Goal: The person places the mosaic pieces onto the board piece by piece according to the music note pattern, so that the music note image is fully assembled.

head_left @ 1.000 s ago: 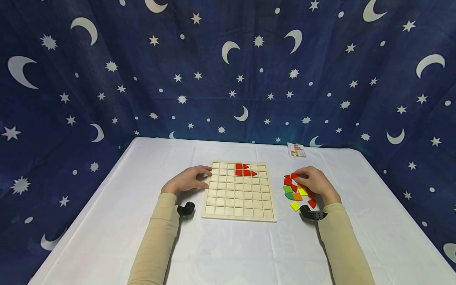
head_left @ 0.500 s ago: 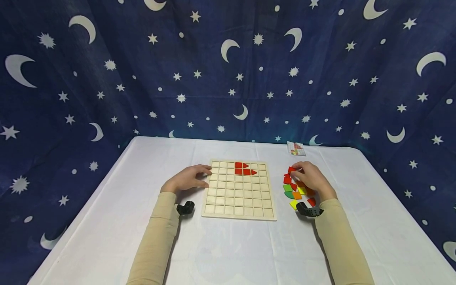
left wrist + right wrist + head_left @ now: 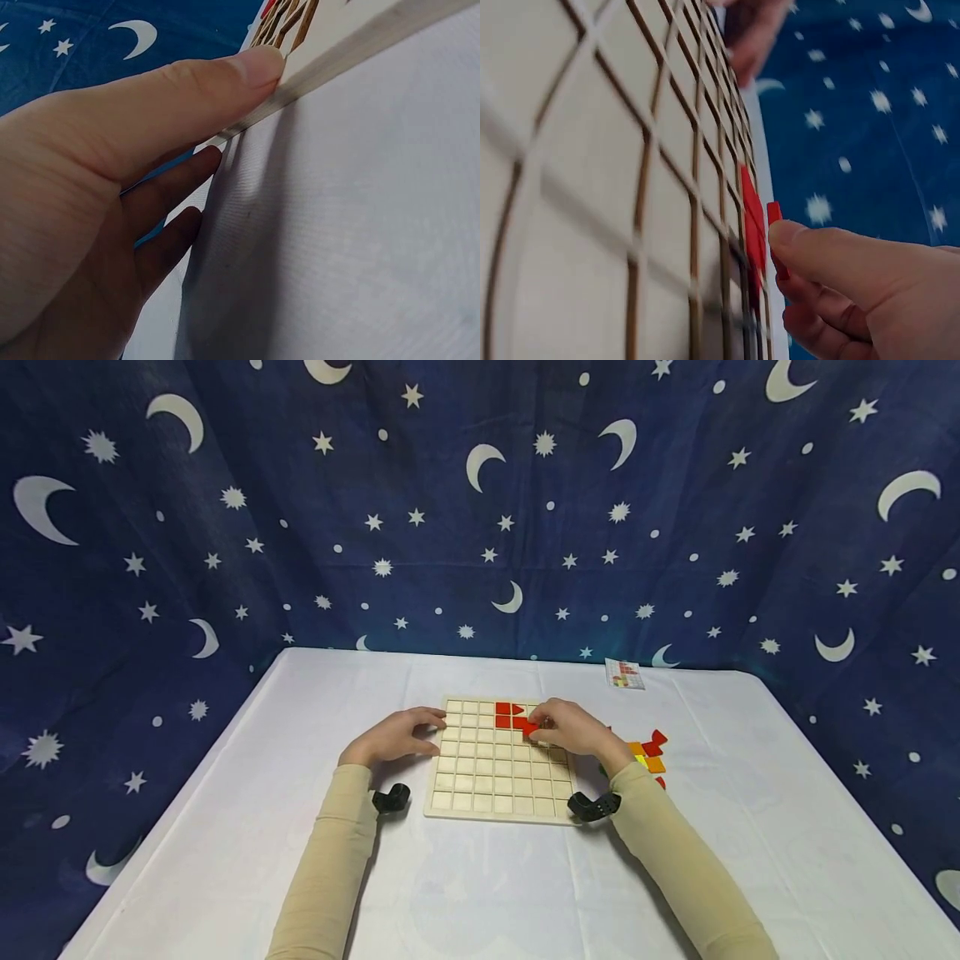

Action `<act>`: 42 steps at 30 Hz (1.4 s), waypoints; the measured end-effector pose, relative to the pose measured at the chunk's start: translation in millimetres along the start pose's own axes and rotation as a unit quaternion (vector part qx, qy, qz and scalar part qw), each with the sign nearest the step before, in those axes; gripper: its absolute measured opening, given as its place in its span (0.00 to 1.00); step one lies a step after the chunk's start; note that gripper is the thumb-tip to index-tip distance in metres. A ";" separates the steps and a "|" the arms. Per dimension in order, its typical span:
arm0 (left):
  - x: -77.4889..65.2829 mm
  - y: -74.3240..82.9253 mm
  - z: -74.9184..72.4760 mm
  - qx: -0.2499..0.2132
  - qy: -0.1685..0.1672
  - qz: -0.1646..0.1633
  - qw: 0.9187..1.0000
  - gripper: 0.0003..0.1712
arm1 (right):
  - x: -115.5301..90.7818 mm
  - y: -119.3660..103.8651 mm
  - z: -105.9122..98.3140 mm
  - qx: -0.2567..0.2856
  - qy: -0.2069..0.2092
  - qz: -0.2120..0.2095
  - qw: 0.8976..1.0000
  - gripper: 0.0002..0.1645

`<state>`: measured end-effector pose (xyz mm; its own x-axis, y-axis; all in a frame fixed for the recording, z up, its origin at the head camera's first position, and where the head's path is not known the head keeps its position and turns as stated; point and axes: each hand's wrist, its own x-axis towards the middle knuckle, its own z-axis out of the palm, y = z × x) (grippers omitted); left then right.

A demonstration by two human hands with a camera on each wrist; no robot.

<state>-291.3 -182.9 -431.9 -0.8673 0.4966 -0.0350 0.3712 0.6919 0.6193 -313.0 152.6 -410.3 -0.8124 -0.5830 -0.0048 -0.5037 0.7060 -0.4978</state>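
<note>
A: Lower frame first. Nearest items?
B: Tan left sleeve (image 3: pixel 326 860) and right sleeve (image 3: pixel 693 860) over the white table (image 3: pixel 480 893), each with a black device (image 3: pixel 392 799) at the wrist.
A: Board?
B: Pale gridded board (image 3: pixel 482 781), flat, centre frame.
A: Left hand?
B: Left hand (image 3: pixel 393 737) at its left edge; fingers relaxed and spread, holding nothing. Left wrist view puts the thumb on the rim.
A: Right?
B: Right hand (image 3: pixel 576 727) over the board's upper right. Fingers drawn together, thumb and finger pinching one red piece (image 3: pixel 773 212). Contact with the grid: cannot tell.
A: Around it?
B: Red tiles (image 3: pixel 503 721) in the upper middle cells. Loose coloured pieces (image 3: pixel 655 765) right of the board, partly hidden by the arm.
A: Farther back?
B: Small printed card (image 3: pixel 625 675), right of centre; then a dark blue moon-and-star curtain (image 3: pixel 442 477) across the upper frame.
</note>
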 end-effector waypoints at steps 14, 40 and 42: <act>1.4 0.5 1.0 -0.002 -0.002 0.000 1.000 0.27 | 20.0 -24.4 22.0 -0.052 -0.003 -0.032 0.998 0.17; -0.1 -1.2 -0.7 -0.003 0.003 0.008 1.000 0.27 | 13.8 -18.0 13.8 0.015 0.034 -0.006 0.999 0.12; -1.3 -1.0 -1.2 -0.005 0.003 0.008 1.000 0.27 | 7.4 -12.5 6.9 0.020 0.048 0.001 0.999 0.13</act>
<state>-291.0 -184.8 -431.5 -0.8634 0.5041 -0.0194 0.3819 0.6783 0.6278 -310.7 136.7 -410.2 -0.8388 -0.5390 0.0766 -0.4914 0.6891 -0.5326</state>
